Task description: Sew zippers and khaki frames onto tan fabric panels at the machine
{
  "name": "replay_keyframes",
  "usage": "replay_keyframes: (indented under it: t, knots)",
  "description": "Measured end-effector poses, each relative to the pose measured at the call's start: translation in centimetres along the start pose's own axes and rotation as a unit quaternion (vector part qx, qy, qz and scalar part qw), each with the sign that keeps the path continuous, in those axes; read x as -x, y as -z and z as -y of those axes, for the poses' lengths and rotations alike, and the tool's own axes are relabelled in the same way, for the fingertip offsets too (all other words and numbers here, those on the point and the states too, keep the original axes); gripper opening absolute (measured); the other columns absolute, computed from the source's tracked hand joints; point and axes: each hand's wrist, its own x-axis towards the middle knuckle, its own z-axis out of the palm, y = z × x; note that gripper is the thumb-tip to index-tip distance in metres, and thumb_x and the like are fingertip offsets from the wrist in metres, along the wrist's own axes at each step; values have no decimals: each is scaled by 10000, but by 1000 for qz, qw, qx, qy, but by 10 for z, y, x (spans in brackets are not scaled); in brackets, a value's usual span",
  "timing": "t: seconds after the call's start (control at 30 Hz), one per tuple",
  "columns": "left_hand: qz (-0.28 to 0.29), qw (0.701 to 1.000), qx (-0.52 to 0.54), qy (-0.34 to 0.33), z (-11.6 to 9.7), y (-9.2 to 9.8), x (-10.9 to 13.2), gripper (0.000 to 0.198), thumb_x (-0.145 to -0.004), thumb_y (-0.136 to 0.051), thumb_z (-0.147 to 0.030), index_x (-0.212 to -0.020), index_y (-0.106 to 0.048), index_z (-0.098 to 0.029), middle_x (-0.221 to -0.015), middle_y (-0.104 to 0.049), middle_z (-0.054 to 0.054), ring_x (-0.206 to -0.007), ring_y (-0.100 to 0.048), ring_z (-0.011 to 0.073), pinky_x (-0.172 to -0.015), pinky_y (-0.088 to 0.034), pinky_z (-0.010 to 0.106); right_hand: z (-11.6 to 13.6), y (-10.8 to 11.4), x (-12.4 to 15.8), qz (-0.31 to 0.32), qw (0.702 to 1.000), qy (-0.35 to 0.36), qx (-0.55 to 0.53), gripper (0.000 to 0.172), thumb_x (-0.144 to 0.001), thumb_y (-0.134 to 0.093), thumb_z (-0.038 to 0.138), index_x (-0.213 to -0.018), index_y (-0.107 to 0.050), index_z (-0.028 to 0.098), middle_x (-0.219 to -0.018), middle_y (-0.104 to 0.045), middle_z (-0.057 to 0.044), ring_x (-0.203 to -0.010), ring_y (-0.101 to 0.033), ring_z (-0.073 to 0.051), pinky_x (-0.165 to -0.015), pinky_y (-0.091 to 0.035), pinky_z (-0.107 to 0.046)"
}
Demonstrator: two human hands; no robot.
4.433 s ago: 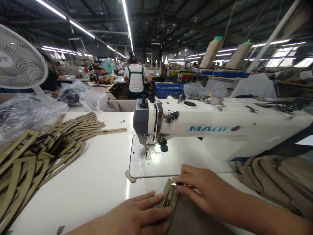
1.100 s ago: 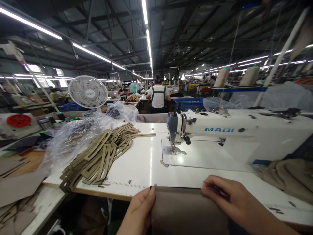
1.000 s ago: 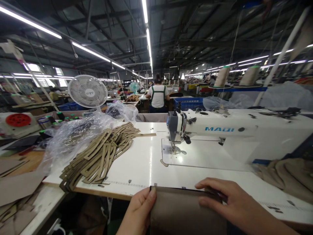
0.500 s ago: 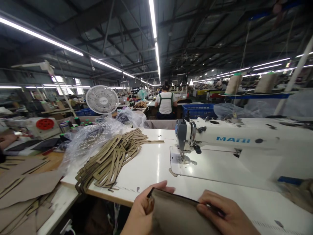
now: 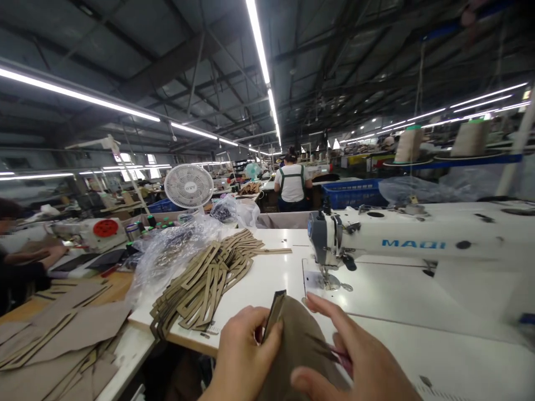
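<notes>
My left hand [image 5: 251,348] pinches a brown fabric piece [image 5: 298,328] near its dark-edged upper corner, thumb in front. The piece stands up before me, its lower part running out of view. On its right side is my right hand [image 5: 351,345], with thumb and forefinger spread apart. Its other fingers are curled round a small dark, pointed tool with a reddish handle, which looks like thread snips [image 5: 343,359]; the hand partly hides them. Behind the hands stands a white sewing machine [image 5: 397,239], its needle and presser foot above a metal plate.
A heap of brown frame-shaped strips [image 5: 213,273] lies on the white table [image 5: 234,312], beside clear plastic wrap [image 5: 167,245]. Brown cut panels [image 5: 79,328] cover the surface at left, near a co-worker's hands [image 5: 50,256]. Further back are a fan [image 5: 189,186], a blue crate [image 5: 355,193] and another person.
The fabric has been turned upright, its corner now higher. My right hand has let go of the top edge and opened its thumb and forefinger. The view has swung left.
</notes>
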Motion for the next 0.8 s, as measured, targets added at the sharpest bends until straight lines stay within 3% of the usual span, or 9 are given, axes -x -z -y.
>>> replay_keyframes:
  t: [0.07, 0.13, 0.17, 0.27, 0.47, 0.67, 0.8]
  knots:
    - [45, 997, 62, 18, 0, -1, 2, 350, -788, -519, -430, -558, -482, -169, -559, -405, -15, -579, -385, 147, -533, -269, 238, 6, -3, -12, 7, 999, -30, 19, 508, -704, -619, 412, -1173, -543, 230, -1109, -630, -75, -898, -610, -270, -761, -482, -348]
    - [101, 981, 158, 56, 2, 0, 4, 424, -786, -506, -531, -567, -455, -171, -558, -363, -32, -560, -335, 127, -514, -257, 226, 6, -2, -23, 45, 997, -52, 22, 190, -757, -533, 328, -882, -626, 218, -850, -674, -38, -768, -606, -231, -688, -450, -320]
    - [126, 968, 203, 78, 4, 1, 4, 458, -775, -501, -579, -571, -440, -174, -558, -348, -39, -546, -305, 116, -498, -244, 221, 4, 0, -27, 73, 996, -52, 13, 136, -767, -510, 300, -764, -611, 209, -740, -653, -19, -700, -587, -208, -642, -428, -298]
    - [168, 937, 279, 126, 8, 2, 7, 516, -736, -514, -658, -574, -399, -182, -554, -329, -51, -520, -246, 96, -466, -202, 209, -3, 5, -32, 121, 991, -41, -33, 130, -760, -518, 274, -672, -563, 191, -656, -596, 9, -646, -533, -167, -595, -378, -256]
    - [172, 922, 315, 144, 8, -6, 12, 517, -732, -532, -660, -592, -401, -180, -567, -347, -49, -528, -263, 95, -477, -214, 202, -11, 8, -28, 134, 987, -41, -74, 135, -761, -519, 278, -676, -552, 180, -668, -572, 12, -660, -518, -159, -606, -359, -246]
    - [169, 945, 262, 96, 9, -10, 10, 467, -799, -492, -601, -681, -497, -149, -604, -343, -41, -563, -296, 108, -505, -246, 211, -16, 4, -28, 153, 986, -14, -71, 134, -773, -528, 264, -721, -621, 182, -694, -619, -1, -671, -544, -164, -621, -372, -254]
    - [127, 963, 230, 63, 10, -11, 9, 432, -838, -476, -535, -625, -457, -159, -597, -351, -38, -576, -317, 112, -518, -265, 216, -15, 8, -27, 160, 985, -19, -56, 161, -771, -529, 289, -709, -632, 181, -671, -614, -11, -661, -544, -170, -613, -381, -261]
